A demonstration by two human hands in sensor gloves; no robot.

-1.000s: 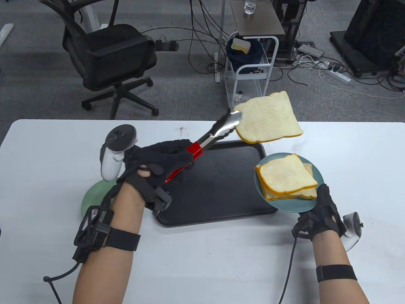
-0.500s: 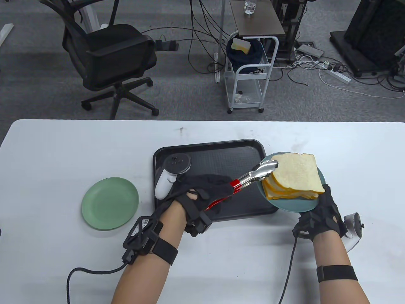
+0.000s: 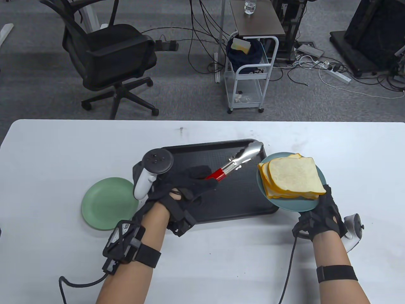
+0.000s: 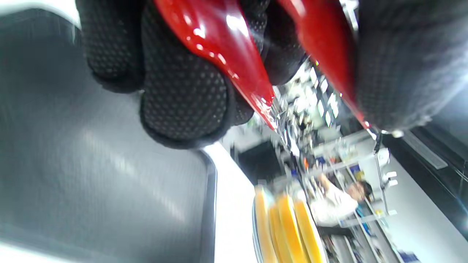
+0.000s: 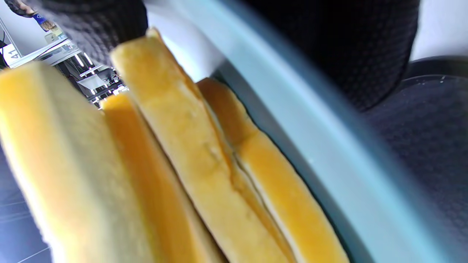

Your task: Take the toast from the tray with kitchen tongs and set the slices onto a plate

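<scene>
Gripping the tongs (image 3: pixel 235 161) by their red handles in my left hand (image 3: pixel 186 186), their tips empty above the tray (image 3: pixel 221 202), my right hand (image 3: pixel 319 215) clasps the blue plate (image 3: pixel 291 205) bearing the stacked toast (image 3: pixel 292 177). Tray looks bare; I'd judge the task finished, setting down next.

I work in an office-like lab: grey carpet, a black swivel chair (image 3: pixel 109 60), loose cables (image 3: pixel 202 34), a power strip (image 3: pixel 340 75) and a white cart (image 3: pixel 250 76).
</scene>
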